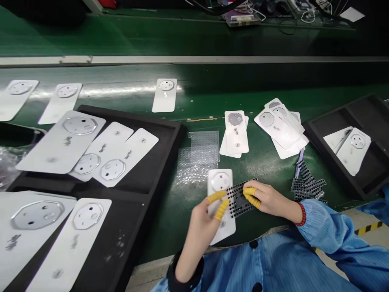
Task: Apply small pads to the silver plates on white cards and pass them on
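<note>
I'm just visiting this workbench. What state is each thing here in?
Left hand: holding white panel, yellow finger cots on.
White panel: lying under the dotted sheet's edge.
Right hand: holding dotted sheet, yellow finger cots on.
Dotted sheet: black, tilted.
Bubble wrap: lying flat.
Loose panels: piled, overlapping.
Left tray: holding overlapping panels.

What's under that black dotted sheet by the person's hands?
The black dotted sheet lies partly over the right edge of a white card, and its other end extends over the green work surface. The covered part of the card cannot be seen.
</note>
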Available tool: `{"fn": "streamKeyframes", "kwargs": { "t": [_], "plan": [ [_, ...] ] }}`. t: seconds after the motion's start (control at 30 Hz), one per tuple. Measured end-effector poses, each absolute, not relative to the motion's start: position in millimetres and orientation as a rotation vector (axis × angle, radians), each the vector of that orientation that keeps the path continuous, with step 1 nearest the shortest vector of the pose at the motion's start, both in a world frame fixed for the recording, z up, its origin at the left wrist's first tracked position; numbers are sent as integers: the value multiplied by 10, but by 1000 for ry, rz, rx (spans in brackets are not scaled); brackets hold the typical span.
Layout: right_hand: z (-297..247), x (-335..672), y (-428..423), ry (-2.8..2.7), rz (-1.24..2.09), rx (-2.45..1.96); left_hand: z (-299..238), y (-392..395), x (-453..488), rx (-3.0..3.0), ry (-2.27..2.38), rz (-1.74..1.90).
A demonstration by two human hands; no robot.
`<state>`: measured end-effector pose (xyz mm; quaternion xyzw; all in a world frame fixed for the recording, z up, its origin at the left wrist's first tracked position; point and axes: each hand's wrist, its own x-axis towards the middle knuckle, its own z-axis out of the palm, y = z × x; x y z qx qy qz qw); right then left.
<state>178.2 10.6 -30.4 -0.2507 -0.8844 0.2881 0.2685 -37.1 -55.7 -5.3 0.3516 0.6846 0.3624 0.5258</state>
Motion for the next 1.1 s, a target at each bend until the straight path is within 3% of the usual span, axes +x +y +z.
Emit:
{"fn": "streamKeyframes", "kwargs": {
  "t": [0.17, 0.3, 0.47, 0.67, 1.1],
  "plan": [
    [-124, 1839, 232, -2042, 1018, -900, 220, -795, -513, 654, 1777, 1195],
    [157, 1704, 259, -1926, 755, -959, 426, -819, -159, 621, 1637, 1150],
    [438, 1519, 177, -1879, 670, -868, 486, -815, 167, 659, 1493, 1105],
    [509, 1555, 33, -2139, 242, -726, 481, -872, 298, 777, 1465, 1146],
    [541, 1735, -62, -2478, 104, -618, 531, -933, 351, 789, 1474, 1200]
  ]
}}
